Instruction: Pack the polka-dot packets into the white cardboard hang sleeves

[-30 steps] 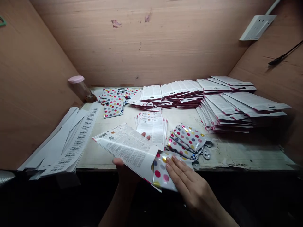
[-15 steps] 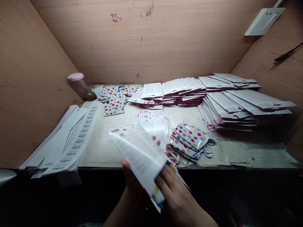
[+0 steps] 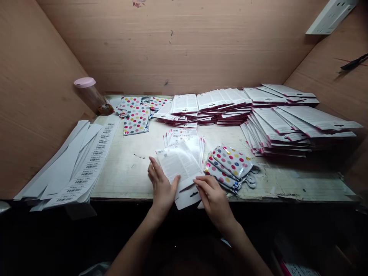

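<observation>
A white printed packaging sleeve (image 3: pixel 179 163) lies tilted over the front of the worktop, its hang-hole flap (image 3: pixel 189 197) toward me. My left hand (image 3: pixel 162 184) grips the sleeve's left side, with the thumb on top and the fingers along the edge. At the right, my right hand (image 3: pixel 211 193) pinches the sleeve's edge near the flap between thumb and fingers. Behind it, more flat printed sleeves (image 3: pixel 192 143) lie fanned out. Close to my right hand is a pile of polka-dot pouches (image 3: pixel 230 163) with grey hanger-like ends.
Stacks of white sleeves with pink edges (image 3: pixel 218 101) line the back and right (image 3: pixel 290 126). Barcode label sheets (image 3: pixel 86 168) lie at the left. More polka-dot pouches (image 3: pixel 136 119) and a pink-lidded bottle (image 3: pixel 93 96) stand at the back left. Wooden walls (image 3: pixel 161 46) enclose the worktop.
The sleeve has come down onto the worktop, its flap now facing me. My right hand has come out of its opening and pinches its edge; my left hand has moved up its side.
</observation>
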Tool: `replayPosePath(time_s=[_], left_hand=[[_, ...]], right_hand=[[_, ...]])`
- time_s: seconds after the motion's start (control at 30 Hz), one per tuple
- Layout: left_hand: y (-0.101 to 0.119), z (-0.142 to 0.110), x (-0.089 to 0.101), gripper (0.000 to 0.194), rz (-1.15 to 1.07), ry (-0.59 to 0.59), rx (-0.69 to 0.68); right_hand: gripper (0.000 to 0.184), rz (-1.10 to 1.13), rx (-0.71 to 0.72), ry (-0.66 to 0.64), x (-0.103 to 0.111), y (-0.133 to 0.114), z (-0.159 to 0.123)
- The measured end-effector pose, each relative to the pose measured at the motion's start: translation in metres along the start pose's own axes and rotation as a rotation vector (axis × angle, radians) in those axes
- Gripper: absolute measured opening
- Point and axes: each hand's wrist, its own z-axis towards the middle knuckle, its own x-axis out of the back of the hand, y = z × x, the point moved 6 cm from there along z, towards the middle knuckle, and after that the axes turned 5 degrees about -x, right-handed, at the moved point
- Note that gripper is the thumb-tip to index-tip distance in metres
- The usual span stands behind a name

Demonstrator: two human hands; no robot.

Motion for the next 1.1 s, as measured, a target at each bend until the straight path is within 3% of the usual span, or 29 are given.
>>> replayPosePath(time_s=[0.07, 0.13, 0.23, 0.33, 0.57, 0.8, 1.1], left_hand=[[0.011, -0.017, -0.001, 0.056, 0.273, -0.051, -0.26], [0.015, -0.038, -0.007, 0.036, 0.326, -0.275, -0.484], [0.008, -0.063, -0.008, 0.056, 0.347, -0.522, -0.686], [-0.001, -0.07, -0.006, 0.065, 0.422, -0.509, -0.78], [-0.003, -0.071, -0.013, 0.06, 0.467, -0.409, -0.816], [0.0, -0.071, -0.011, 0.074, 0.45, -0.417, -0.78], [-0.003, -0.071, -0.011, 0.08, 0.401, -0.404, -0.723]], right_hand=[[0.023, -0.038, -0.013, 0.024, -0.02, 0.022, 0.006], [0.019, -0.066, -0.035, 0.043, -0.032, 0.038, 0.007], [0.011, -0.046, -0.034, 0.003, -0.035, 0.049, 0.002], [0.006, 0.03, -0.026, -0.051, -0.032, 0.055, 0.0], [0.01, 0.057, -0.045, -0.044, -0.034, 0.059, 0.005], [0.018, -0.272, 0.064, -0.098, -0.045, 0.055, 0.007], [0.009, -0.121, 0.073, -0.092, -0.034, 0.057, 0.002]])
